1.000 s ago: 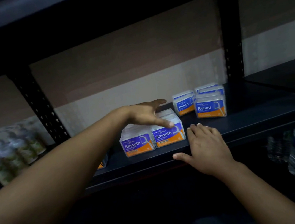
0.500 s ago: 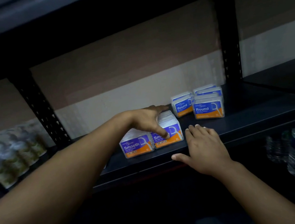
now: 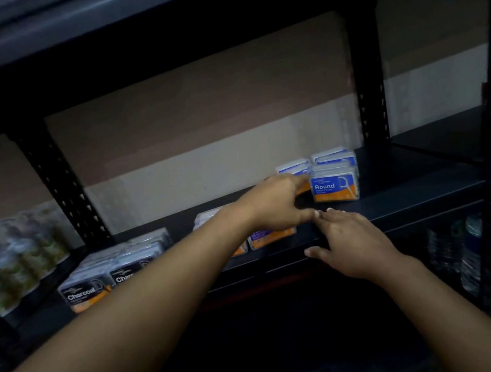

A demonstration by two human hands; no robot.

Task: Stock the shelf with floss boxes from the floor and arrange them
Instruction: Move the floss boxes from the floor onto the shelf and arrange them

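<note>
On the dark shelf [image 3: 409,196] stand blue "Round" floss boxes [image 3: 335,186] at the right, purple "Smooth" floss boxes [image 3: 270,236] in the middle, mostly hidden by my arm, and black "Charcoal" floss boxes [image 3: 89,293] at the left. My left hand [image 3: 274,202] reaches across above the Smooth boxes, its fingers stretched toward the left Round box [image 3: 293,168] and touching it. My right hand [image 3: 350,242] lies flat on the shelf's front edge, fingers straight, holding nothing.
Wrapped packs with a green and white print [image 3: 15,257] fill the neighbouring shelf at the left. Water bottles [image 3: 465,251] stand on the lower shelf at the right. Black perforated uprights [image 3: 61,183] frame the bay. An upper shelf hangs overhead.
My left hand has left the Smooth boxes and moved right to the Round boxes. The view has shifted, bringing the Charcoal boxes into sight. My right hand stays on the shelf edge.
</note>
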